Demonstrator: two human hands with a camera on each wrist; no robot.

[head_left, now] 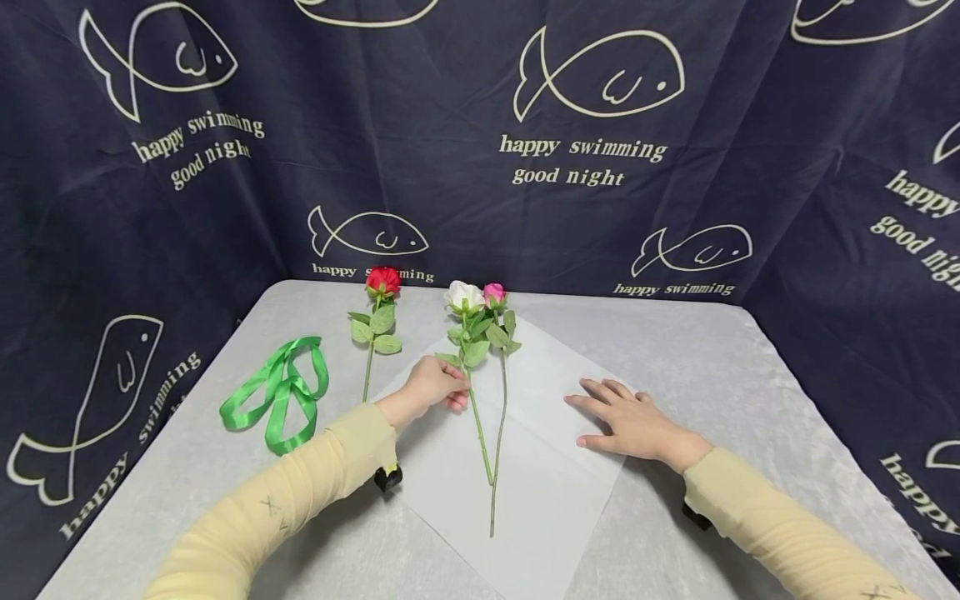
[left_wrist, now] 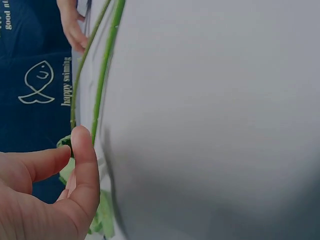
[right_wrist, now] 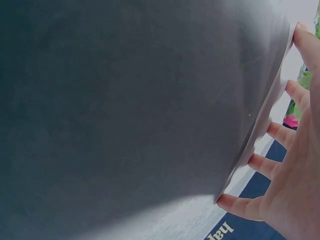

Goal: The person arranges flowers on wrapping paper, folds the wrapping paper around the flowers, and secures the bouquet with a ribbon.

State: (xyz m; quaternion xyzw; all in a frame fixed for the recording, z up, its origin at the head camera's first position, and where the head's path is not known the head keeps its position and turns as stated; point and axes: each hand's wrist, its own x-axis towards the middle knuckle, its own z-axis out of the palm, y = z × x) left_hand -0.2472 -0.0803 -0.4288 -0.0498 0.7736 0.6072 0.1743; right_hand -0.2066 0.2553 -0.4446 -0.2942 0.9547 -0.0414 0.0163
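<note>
A white rose [head_left: 464,295] and a pink rose [head_left: 494,293] lie side by side on a sheet of white wrapping paper [head_left: 555,417], set like a diamond on the table. Their stems cross near the lower ends. My left hand [head_left: 435,385] pinches the white rose's green stem [left_wrist: 104,75] just below its leaves; the fingers partly hide the stem in the left wrist view. Spread flat, my right hand [head_left: 626,421] rests on the paper's right edge, with its fingertips [right_wrist: 257,162] along that edge.
A red rose [head_left: 383,282] lies at the back left, its lower stem hidden by the left arm. Left of it is a loosely looped green ribbon [head_left: 273,392]. Dark blue curtains [head_left: 465,167] with fish prints surround the grey table [head_left: 675,333] at the back and sides.
</note>
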